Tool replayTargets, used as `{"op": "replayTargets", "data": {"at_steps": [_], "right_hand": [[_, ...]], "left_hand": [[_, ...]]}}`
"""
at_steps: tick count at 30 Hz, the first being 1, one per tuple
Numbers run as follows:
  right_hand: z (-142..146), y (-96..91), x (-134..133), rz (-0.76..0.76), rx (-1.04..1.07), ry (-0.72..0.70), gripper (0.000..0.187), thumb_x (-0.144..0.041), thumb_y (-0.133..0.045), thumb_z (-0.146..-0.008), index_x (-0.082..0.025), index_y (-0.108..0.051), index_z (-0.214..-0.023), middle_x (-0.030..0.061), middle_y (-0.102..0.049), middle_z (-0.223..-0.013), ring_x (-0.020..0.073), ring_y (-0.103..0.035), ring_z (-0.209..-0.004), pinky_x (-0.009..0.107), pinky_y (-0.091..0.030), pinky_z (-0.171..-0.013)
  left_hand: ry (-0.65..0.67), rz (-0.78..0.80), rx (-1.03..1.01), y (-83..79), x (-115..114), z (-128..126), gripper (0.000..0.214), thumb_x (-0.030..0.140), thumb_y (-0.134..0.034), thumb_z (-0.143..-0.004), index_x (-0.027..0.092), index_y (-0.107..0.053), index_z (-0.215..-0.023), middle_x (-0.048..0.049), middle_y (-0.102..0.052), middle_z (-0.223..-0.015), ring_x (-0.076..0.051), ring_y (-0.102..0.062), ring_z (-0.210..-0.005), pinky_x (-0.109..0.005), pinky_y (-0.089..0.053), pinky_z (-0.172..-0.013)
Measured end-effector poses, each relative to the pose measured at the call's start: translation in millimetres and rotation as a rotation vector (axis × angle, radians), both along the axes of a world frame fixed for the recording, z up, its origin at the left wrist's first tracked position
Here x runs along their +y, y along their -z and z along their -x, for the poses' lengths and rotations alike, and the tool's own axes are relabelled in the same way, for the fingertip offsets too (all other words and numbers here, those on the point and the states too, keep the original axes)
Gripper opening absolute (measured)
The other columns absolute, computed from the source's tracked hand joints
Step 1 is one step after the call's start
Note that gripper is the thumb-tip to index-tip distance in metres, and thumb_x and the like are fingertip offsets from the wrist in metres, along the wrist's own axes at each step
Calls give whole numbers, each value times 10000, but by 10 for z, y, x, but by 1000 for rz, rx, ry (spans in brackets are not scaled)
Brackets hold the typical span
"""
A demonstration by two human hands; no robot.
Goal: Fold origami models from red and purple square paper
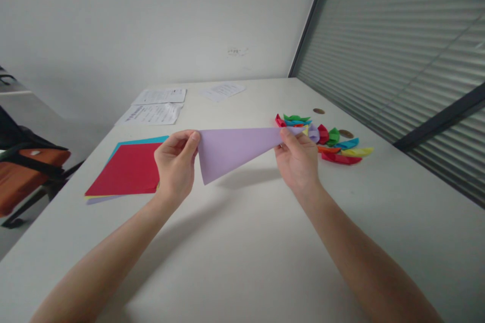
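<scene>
I hold a lilac paper sheet (235,149), folded into a triangle, in the air above the white table (242,242). My left hand (175,164) pinches its left corner with thumb and fingers closed. At the narrow right tip, my right hand (297,159) pinches the paper. The triangle's lower point hangs down toward the table, casting a shadow beneath it.
A stack of coloured paper sheets (129,169), red on top, lies left of my left hand. Several folded paper pieces (329,139) in mixed colours lie right of my right hand. Printed papers (155,108) sit at the far edge. An orange chair (22,176) stands at left; blinds (409,60) fill the right.
</scene>
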State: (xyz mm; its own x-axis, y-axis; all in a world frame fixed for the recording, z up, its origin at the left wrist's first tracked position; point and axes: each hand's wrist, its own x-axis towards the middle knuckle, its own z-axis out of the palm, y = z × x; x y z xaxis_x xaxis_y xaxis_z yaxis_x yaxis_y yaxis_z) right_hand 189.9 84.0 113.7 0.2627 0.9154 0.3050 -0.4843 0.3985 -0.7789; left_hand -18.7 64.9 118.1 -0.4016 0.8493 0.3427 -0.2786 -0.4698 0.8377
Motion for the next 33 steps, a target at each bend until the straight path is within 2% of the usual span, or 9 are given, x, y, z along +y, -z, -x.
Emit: {"op": "replayTargets", "data": {"at_steps": [12,20,26,33], "right_hand": [[-32,-25,16,10,7,-12,277,-313,-860,-590,-235,-594,-598,-48,-642,-674,132,-631,-762,313,-547,-828],[-45,-17,23,12,-29,-10,265,-334,-843,-614,-237,-596,-623,-41,-636,-685,146,-635,-797,341,-538,-850],[-47,-10,29,5,-7,-28,262,-315,-841,-621,-232,-592,-622,-45,-634,-688,134,-627,-781,327,-527,-834],[-40,-6,23,13,-18,-21,291,-334,-842,-619,-232,-570,-602,-43,-626,-671,141,-631,-781,332,-535,-814]], "left_hand": [[5,-12,-5,-33,-29,-14,222,295,-866,-597,182,-709,-706,5,-650,-707,-80,-561,-648,-204,-439,-590],[-7,-5,38,-38,-42,-22,236,319,-850,-620,177,-690,-720,-3,-648,-725,-96,-569,-653,-236,-441,-603],[8,-29,8,-32,-32,-20,218,296,-860,-609,180,-707,-712,2,-649,-708,-83,-557,-637,-220,-432,-591],[-36,-29,37,-35,-39,-15,202,300,-844,-621,181,-705,-707,5,-640,-685,-87,-547,-617,-226,-428,-579]]}}
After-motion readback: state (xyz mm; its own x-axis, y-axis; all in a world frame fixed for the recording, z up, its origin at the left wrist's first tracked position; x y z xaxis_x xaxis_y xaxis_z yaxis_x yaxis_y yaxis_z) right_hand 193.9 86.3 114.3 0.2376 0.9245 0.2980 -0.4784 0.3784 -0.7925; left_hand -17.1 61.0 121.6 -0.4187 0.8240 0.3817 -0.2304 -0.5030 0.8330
